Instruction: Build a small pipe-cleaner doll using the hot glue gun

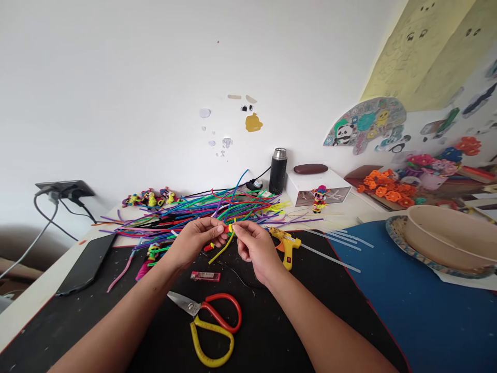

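Observation:
My left hand [200, 237] pinches a small red piece with yellow wrapped at its end. Facing it, my right hand [256, 246] has its fingers closed on the yellow pipe cleaner [222, 250], whose free end hangs down to the left. Below my left fingers a small red and yellow piece [208, 247] lies on the black mat. Nearer to me are a pink lighter [205, 276] and open scissors [212, 324] with one red and one yellow handle. A yellow glue gun [287, 246] lies just right of my right hand.
Many coloured pipe cleaners [194, 207] spread behind my hands. A phone [86, 263] lies left, glue sticks [330, 257] right. Farther back stand a black bottle [278, 173], a white box [318, 189] and a small figure [319, 199]. A round container [446, 238] is at far right.

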`<state>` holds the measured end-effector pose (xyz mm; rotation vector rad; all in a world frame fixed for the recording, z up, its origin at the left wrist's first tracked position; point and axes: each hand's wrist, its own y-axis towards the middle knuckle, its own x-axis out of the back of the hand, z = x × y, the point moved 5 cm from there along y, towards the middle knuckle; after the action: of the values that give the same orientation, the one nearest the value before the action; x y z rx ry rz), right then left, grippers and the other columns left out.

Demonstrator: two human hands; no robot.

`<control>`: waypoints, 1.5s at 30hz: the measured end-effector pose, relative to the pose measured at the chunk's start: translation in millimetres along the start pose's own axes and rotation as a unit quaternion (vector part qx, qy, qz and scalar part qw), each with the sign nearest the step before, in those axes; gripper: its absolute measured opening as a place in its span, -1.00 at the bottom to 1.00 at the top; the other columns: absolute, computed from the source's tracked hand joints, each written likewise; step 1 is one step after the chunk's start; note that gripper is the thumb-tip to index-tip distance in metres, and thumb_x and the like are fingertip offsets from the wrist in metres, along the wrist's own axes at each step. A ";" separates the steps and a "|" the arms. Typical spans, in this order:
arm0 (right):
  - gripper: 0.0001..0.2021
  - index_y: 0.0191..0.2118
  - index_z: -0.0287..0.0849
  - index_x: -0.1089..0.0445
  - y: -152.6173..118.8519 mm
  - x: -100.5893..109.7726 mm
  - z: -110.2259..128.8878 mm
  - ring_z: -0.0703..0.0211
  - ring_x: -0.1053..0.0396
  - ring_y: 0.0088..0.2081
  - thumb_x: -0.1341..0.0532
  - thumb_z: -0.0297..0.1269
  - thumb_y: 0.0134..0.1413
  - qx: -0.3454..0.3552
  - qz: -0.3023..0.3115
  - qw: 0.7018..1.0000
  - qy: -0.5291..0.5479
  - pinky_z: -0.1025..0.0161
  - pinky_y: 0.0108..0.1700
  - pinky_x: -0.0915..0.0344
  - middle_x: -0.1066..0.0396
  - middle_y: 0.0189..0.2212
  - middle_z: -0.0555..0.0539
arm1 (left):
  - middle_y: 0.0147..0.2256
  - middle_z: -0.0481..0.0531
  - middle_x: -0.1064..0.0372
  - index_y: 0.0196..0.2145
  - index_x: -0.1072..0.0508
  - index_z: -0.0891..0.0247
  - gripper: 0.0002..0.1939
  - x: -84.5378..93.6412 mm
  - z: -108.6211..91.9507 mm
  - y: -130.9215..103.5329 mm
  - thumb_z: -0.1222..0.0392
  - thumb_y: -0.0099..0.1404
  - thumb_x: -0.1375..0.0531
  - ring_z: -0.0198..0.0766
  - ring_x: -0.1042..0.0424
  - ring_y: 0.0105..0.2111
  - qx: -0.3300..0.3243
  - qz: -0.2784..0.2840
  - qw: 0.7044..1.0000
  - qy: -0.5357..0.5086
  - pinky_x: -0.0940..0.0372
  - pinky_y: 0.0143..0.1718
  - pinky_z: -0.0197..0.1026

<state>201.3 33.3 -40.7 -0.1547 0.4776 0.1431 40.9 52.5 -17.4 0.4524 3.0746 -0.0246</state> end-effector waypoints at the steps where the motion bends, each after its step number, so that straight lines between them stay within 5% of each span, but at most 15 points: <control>1: -0.58 -0.25 -0.20 -0.49 0.0 -0.2 0.0 0.42 -0.08 -0.71 -0.47 0.05 -0.08 0.000 0.001 1.000 0.000 0.39 -0.65 0.16 -0.26 -0.68 0.16 | -0.44 0.04 -0.58 -0.37 -0.64 0.27 -0.64 0.5 0.9 0.0 -0.11 0.17 -0.49 -0.29 -0.47 -0.47 -0.001 -0.001 1.000 0.000 -0.36 -0.38 -0.27; 15: -0.58 -0.25 -0.20 -0.50 -0.1 -0.5 0.0 0.42 -0.08 -0.70 -0.48 0.03 -0.10 0.000 0.000 1.000 0.006 0.39 -0.64 0.14 -0.26 -0.68 0.17 | -0.42 0.04 -0.59 -0.28 -0.66 0.24 -0.58 -4.7 -11.3 -4.5 -0.13 0.07 -0.52 -0.18 -0.54 -0.40 -0.016 -0.025 0.998 0.056 -0.44 -0.32 -0.17; 26: -0.58 -0.24 -0.19 -0.48 -0.7 -1.0 -0.7 0.41 -0.08 -0.71 -0.45 0.04 -0.07 0.008 -0.002 1.000 -0.014 0.38 -0.65 0.13 -0.25 -0.69 0.17 | -0.43 0.03 -0.59 -0.26 -0.61 0.25 -0.61 -4.7 -6.1 -4.7 -0.14 0.18 -0.45 -0.18 -0.55 -0.41 -0.043 -0.044 0.992 0.110 -0.42 -0.31 -0.18; 45: -0.59 -0.32 -0.19 -0.44 -2.9 -1.6 2.2 0.42 -0.07 -0.71 -0.44 0.07 -0.07 -0.005 -0.008 1.000 0.005 0.38 -0.65 0.17 -0.24 -0.68 0.16 | -0.38 0.04 -0.59 -0.30 -0.61 0.23 -0.56 -6.7 -21.4 -9.7 -0.18 0.08 -0.50 -0.17 -0.53 -0.42 -0.062 -0.090 0.989 0.096 -0.46 -0.29 -0.14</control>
<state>201.4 30.6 -37.6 -0.1694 0.4848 0.1297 43.9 41.7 4.3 0.1811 3.2685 0.2171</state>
